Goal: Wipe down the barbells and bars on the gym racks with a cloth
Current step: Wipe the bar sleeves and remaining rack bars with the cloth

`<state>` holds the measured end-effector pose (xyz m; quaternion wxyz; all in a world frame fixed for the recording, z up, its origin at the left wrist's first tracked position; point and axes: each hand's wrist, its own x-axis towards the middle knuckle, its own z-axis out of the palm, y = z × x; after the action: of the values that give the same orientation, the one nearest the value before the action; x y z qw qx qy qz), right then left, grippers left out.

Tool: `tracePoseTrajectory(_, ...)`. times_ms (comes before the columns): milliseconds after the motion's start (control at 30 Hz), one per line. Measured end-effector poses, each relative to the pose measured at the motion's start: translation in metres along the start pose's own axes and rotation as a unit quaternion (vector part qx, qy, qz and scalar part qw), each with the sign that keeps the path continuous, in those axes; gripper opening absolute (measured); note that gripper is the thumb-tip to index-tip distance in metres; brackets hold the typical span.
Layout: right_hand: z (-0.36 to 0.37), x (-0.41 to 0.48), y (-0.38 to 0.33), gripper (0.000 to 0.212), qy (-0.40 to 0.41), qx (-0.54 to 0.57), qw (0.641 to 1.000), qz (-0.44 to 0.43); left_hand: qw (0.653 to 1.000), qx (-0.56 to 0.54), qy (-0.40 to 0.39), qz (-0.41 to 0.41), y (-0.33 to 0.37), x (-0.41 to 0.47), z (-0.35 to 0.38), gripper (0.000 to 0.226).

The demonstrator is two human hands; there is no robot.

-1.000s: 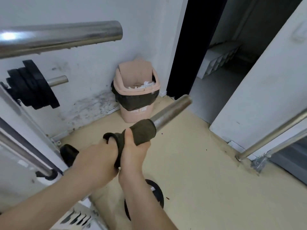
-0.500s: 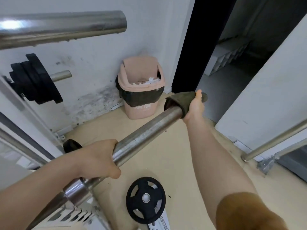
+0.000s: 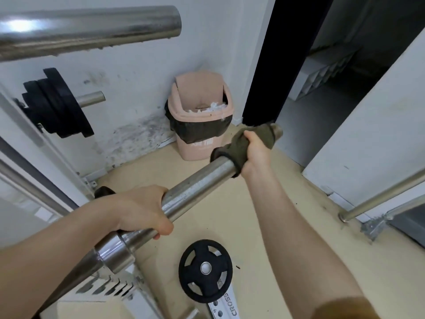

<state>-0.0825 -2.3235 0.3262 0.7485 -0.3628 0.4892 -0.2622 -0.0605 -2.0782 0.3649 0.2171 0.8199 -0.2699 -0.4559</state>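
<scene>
The barbell sleeve [image 3: 195,187] runs from lower left to the middle. The right hand [image 3: 256,149] curls tight around the green cloth [image 3: 239,148] near its tip. The left hand [image 3: 140,208] grips bare metal lower down, arm stretched out.

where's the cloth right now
Head view, right of centre: the cloth wraps the far end of the bar under the right hand, in front of the pink bin.

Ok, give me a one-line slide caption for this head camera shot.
Right hand grips an olive cloth around the far end of the barbell; left hand grips it near the collar.
</scene>
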Motion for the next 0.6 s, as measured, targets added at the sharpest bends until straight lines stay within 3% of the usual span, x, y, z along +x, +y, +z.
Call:
tracePoseTrajectory(67,-0.005,0.035,-0.035,0.035,0.014,-0.022,0.999,-0.027,1.0,-0.008,-0.003,-0.003,0.0,0.0,0.001,0.039)
tracePoseTrajectory(167,-0.008,0.047,-0.049,0.051,0.049,-0.019,0.998,-0.04,1.0,0.008,0.011,-0.004,-0.003,0.003,0.0,0.04)
tracePoseTrajectory(400,0.013,-0.083,0.1,0.062,-0.033,0.077,0.996,0.007,0.998,0.042,0.036,0.004,-0.003,0.004,0.004,0.032)
tracePoseTrajectory(500,0.015,-0.093,0.097,0.038,-0.065,0.071,0.995,0.036,0.996,0.077,0.05,0.0,-0.005,0.004,0.005,0.037)
tracePoseTrajectory(600,0.008,-0.029,0.035,0.031,-0.015,0.028,0.999,0.032,0.998,0.055,0.022,0.009,-0.007,0.005,0.004,0.041)
